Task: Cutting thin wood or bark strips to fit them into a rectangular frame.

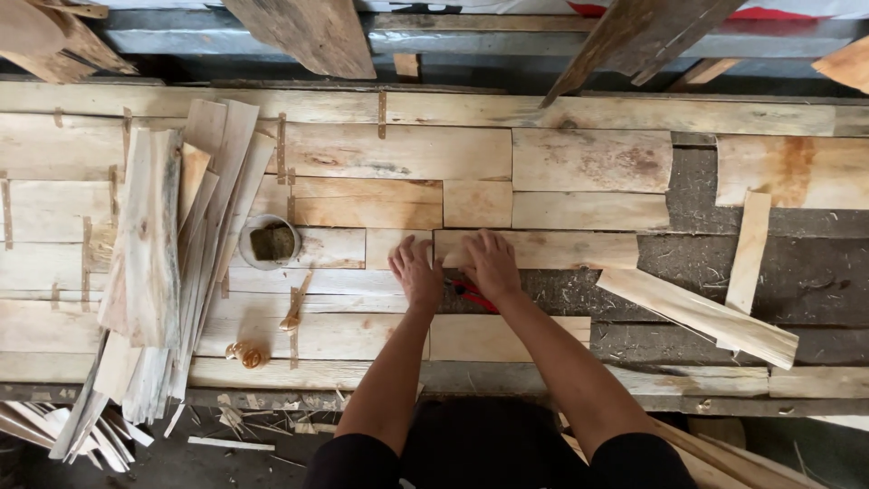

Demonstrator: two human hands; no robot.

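Wood strip (543,249) found lying flat in the middle of the veneer-covered bench (634,113), its left end pressed under both hands. Left hand (415,272) laid flat with fingers spread and released, touching the strip's corner; right hand (491,263) pressed palm-down on it, fingers extended, with a red-handled tool (472,294) partly hidden beneath, grip undeterminable. Noted further left: round tub (270,241), brush (294,306), stacked veneer strips (172,244); loose slats (701,312) lying to the right.

Both bare forearms reach forward from dark short sleeves and converge toward the middle. The left hand (415,272) lies palm down, fingers spread and pointing forward. The right hand (491,263) sits just beside it, also palm down, fingers curled slightly and pressed flat, the thumbs nearly touching.
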